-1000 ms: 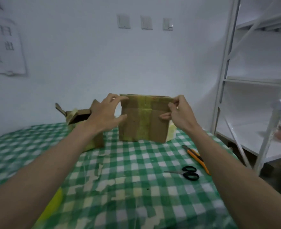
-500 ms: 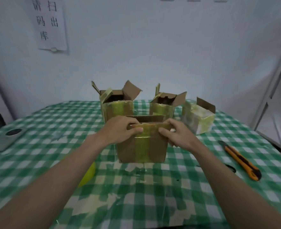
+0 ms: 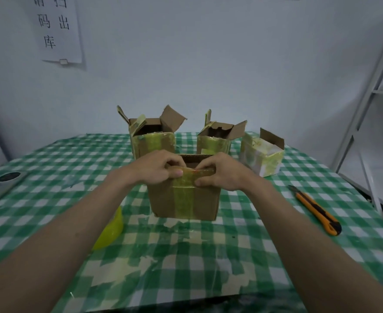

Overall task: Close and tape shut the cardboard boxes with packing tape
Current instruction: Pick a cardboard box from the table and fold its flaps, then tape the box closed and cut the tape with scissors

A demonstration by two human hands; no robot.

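Observation:
A brown cardboard box (image 3: 183,204) with a yellowish tape strip down its front stands at the middle of the checked table. My left hand (image 3: 156,168) and my right hand (image 3: 222,171) both grip its near top edge, fingers curled over the rim and thumbs on the front face. Behind it stand two boxes with raised flaps, the left open box (image 3: 152,141) and the middle open box (image 3: 215,141). A pale taped box (image 3: 261,154) sits to the right. A yellow tape roll (image 3: 110,231) lies partly hidden under my left forearm.
An orange utility knife (image 3: 314,210) lies on the green checked tablecloth (image 3: 186,263) at the right. A grey device (image 3: 0,185) rests at the left edge. White metal shelving (image 3: 375,91) stands to the right. Old tape scraps stick to the cloth near me.
The box has come from the far right of the table to the middle in front of me. Both hands shifted from its sides to its near top edge. The view swung left.

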